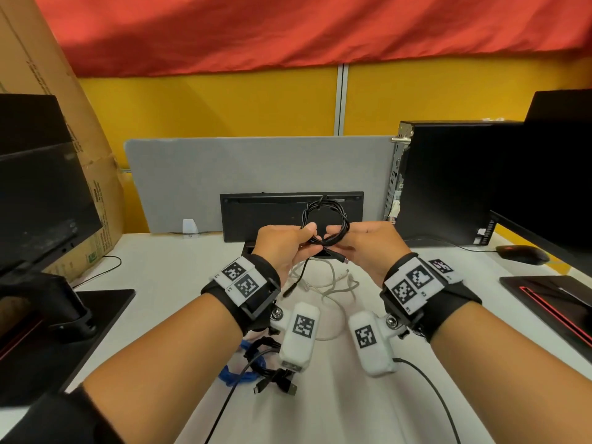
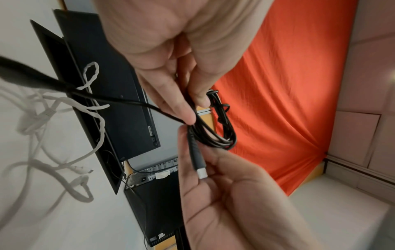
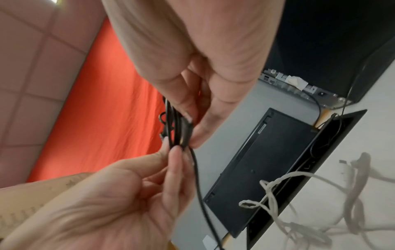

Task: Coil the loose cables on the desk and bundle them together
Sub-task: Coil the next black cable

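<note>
A black cable coil (image 1: 325, 219) is held upright above the white desk (image 1: 166, 270), in front of the keyboard. My left hand (image 1: 309, 233) pinches the coil's lower left side and my right hand (image 1: 336, 243) pinches its lower right. In the left wrist view the coil (image 2: 222, 132) hangs between both hands, and its USB-C plug (image 2: 200, 170) lies across my right palm. A second black tail (image 1: 288, 291) droops toward the desk. Loose white cables (image 1: 333, 280) lie tangled under my hands. A tied bundle of black cables with a blue tie (image 1: 256, 363) sits near my left wrist.
A black keyboard (image 1: 256, 216) stands on edge against a grey divider panel (image 1: 256, 168). A PC tower (image 1: 448, 187), a mouse (image 1: 522, 254) and a monitor (image 1: 551, 174) are on the right. Another monitor (image 1: 41, 200) and a cardboard box (image 1: 96, 187) stand on the left.
</note>
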A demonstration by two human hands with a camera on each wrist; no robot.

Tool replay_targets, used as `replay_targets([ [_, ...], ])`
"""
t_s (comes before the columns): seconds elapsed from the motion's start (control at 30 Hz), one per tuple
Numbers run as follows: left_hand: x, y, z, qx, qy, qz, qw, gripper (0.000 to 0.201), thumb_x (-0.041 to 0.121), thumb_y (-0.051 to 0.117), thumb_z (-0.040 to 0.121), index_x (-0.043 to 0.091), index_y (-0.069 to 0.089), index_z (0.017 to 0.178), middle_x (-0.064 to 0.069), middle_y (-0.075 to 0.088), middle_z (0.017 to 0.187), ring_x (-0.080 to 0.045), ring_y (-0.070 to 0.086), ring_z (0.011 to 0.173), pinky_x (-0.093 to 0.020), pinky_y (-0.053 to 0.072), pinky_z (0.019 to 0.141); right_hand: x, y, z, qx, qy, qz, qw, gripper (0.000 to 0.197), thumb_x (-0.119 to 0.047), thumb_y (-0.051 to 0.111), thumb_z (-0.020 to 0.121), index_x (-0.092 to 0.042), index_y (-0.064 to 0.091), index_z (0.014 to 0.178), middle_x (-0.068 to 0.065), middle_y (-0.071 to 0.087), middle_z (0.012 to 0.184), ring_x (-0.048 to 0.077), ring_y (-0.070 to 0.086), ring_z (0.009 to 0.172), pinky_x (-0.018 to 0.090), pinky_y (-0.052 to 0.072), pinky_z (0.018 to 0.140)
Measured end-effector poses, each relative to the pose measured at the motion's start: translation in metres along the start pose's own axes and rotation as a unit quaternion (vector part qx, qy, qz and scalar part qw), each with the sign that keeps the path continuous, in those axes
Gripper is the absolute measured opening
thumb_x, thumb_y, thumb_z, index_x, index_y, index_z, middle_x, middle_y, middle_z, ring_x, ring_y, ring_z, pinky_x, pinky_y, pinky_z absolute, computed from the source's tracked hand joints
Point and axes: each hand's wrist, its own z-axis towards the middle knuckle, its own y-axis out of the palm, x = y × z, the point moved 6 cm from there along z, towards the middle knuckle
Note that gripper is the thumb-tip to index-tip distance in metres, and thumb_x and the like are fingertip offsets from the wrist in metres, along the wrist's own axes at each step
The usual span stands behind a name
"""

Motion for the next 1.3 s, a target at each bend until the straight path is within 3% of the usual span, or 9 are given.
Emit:
replay_targets([
  [0.13, -0.001, 0.0, 0.001, 0.011, 0.004, 0.001, 1.0, 0.008, 0.003, 0.067, 0.088, -0.004, 0.069, 0.084, -0.016, 0.069, 0.083, -0.016, 0.069, 0.066, -0.023, 0.06, 0.064, -0.005, 0.001, -0.003, 0.006, 0.044, 0.068, 0.997, 0.016, 0.013, 0.053, 0.082, 0.01, 0.067, 0.09, 0.024, 0.072, 0.085, 0.031, 0.073, 0.075, 0.031, 0.061, 0.067],
  [0.37, 0.0, 0.001, 0.001, 0.005, 0.048, 0.045, 0.998, 0.011, 0.004, 0.067, 0.087, -0.006, 0.07, 0.083, -0.016, 0.069, 0.078, -0.015, 0.071, 0.064, -0.019, 0.056, 0.059, -0.003, 0.001, -0.003, 0.005, 0.096, 0.016, 0.995, 0.016, 0.013, 0.058, 0.082, -0.003, 0.06, 0.085, 0.018, 0.074, 0.078, 0.029, 0.074, 0.075, 0.049, 0.058, 0.079],
  [0.57, -0.003, 0.003, 0.001, -0.006, 0.036, 0.05, 0.998, 0.013, 0.001, 0.065, 0.089, -0.01, 0.069, 0.086, -0.021, 0.071, 0.088, -0.021, 0.073, 0.072, -0.027, 0.06, 0.067, -0.004, 0.006, -0.007, -0.019, 0.125, 0.039, 0.991, 0.027, 0.011, 0.053, 0.088, -0.003, 0.061, 0.109, 0.014, 0.072, 0.103, 0.023, 0.069, 0.087, 0.033, 0.053, 0.064],
  [0.7, -0.004, 0.003, 0.0, -0.01, 0.032, 0.044, 0.998, 0.015, -0.002, 0.062, 0.09, -0.016, 0.067, 0.092, -0.023, 0.071, 0.091, -0.021, 0.073, 0.07, -0.03, 0.061, 0.068, -0.004, 0.014, -0.009, -0.036, 0.126, 0.082, 0.988, 0.033, 0.007, 0.042, 0.094, -0.004, 0.051, 0.124, 0.009, 0.061, 0.083, 0.017, 0.06, 0.074, 0.031, 0.045, 0.069],
  [0.83, 0.002, 0.002, -0.001, -0.005, 0.055, 0.062, 0.997, 0.012, 0.001, 0.064, 0.089, -0.007, 0.07, 0.084, -0.018, 0.072, 0.08, -0.019, 0.073, 0.065, -0.022, 0.058, 0.058, -0.007, 0.018, -0.013, -0.034, 0.12, 0.081, 0.989, 0.013, -0.008, 0.056, 0.092, -0.006, 0.055, 0.105, 0.004, 0.055, 0.069, 0.017, 0.058, 0.066, 0.031, 0.048, 0.066],
  [0.97, 0.008, 0.0, 0.001, 0.015, 0.085, 0.068, 0.994, 0.016, 0.002, 0.066, 0.088, 0.002, 0.071, 0.073, -0.01, 0.071, 0.068, -0.015, 0.072, 0.058, -0.017, 0.054, 0.052, -0.008, 0.016, -0.008, 0.022, 0.059, -0.058, 0.996, 0.063, 0.004, 0.066, 0.082, 0.0, 0.04, 0.139, 0.016, 0.061, 0.114, 0.025, 0.065, 0.095, 0.042, 0.056, 0.088],
  [1.03, 0.009, -0.004, 0.003, 0.031, 0.09, 0.065, 0.993, 0.015, 0.002, 0.066, 0.088, -0.004, 0.069, 0.075, -0.016, 0.071, 0.075, -0.016, 0.072, 0.059, -0.018, 0.054, 0.053, -0.011, 0.012, -0.008, 0.053, 0.036, -0.141, 0.988, 0.078, 0.003, 0.071, 0.078, -0.005, 0.032, 0.145, 0.018, 0.057, 0.124, 0.029, 0.065, 0.1, 0.042, 0.057, 0.085],
  [1.17, 0.009, -0.013, 0.008, 0.061, 0.101, 0.079, 0.99, 0.021, 0.004, 0.068, 0.087, -0.016, 0.066, 0.092, -0.034, 0.067, 0.094, -0.022, 0.073, 0.064, -0.02, 0.056, 0.055, -0.017, 0.006, -0.013, 0.077, 0.026, -0.253, 0.964, 0.077, -0.004, 0.077, 0.073, -0.003, 0.038, 0.139, 0.018, 0.07, 0.089, 0.024, 0.073, 0.072, 0.04, 0.061, 0.072],
  [1.3, 0.01, -0.014, 0.009, 0.068, 0.124, 0.105, 0.984, 0.016, 0.005, 0.069, 0.086, -0.01, 0.07, 0.081, -0.033, 0.067, 0.091, -0.027, 0.073, 0.07, -0.023, 0.058, 0.058, -0.023, 0.006, -0.018, 0.072, 0.014, -0.287, 0.955, 0.045, -0.007, 0.08, 0.073, -0.005, 0.057, 0.111, 0.013, 0.072, 0.068, 0.021, 0.073, 0.064, 0.042, 0.06, 0.077],
])
